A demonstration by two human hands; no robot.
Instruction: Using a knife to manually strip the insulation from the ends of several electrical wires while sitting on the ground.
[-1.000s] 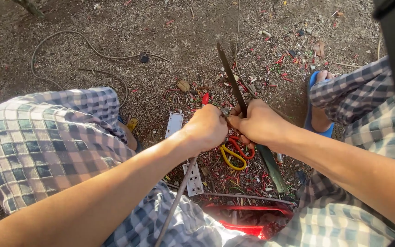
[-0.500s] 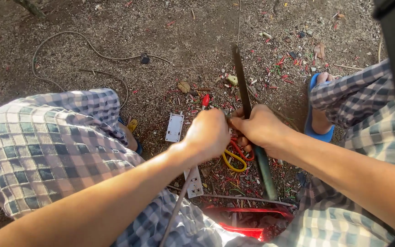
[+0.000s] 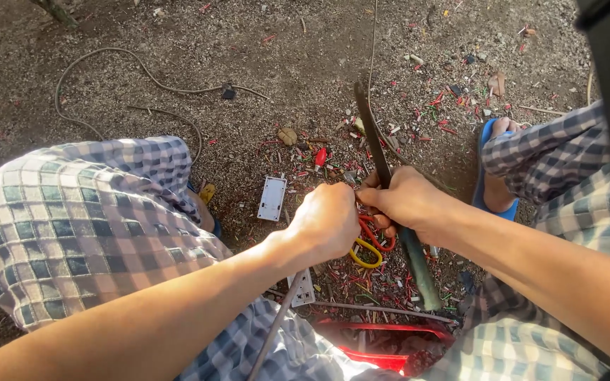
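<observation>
We sit low on the dirt ground (image 3: pixel 178 42) with our knees apart. Our left hand (image 3: pixel 330 219) is curled in a tight grip around a thin grey cable (image 3: pixel 277 331) that runs down toward our lap. Our right hand (image 3: pixel 407 201) is closed on the long dark knife (image 3: pixel 372 134), right where the blade meets its green handle (image 3: pixel 421 271). The blade points up and away from us. The two hands touch, and the cable end sits hidden between them, so we cannot tell how the blade meets it.

To do this well, we think we should hold the cable tight, keep our fingers behind the edge, and push the blade away from us in small strokes.

Red and yellow wire loops (image 3: pixel 368 243) lie just under our hands. A white switch plate (image 3: pixel 272 198) lies to the left, and another white plate (image 3: pixel 303 288) is near the cable. Little red wire scraps (image 3: pixel 432 106) cover the ground. Our foot in a blue sandal (image 3: pixel 492 169) is near the blade, so we take care there. A red tray (image 3: pixel 390 353) sits close to us
</observation>
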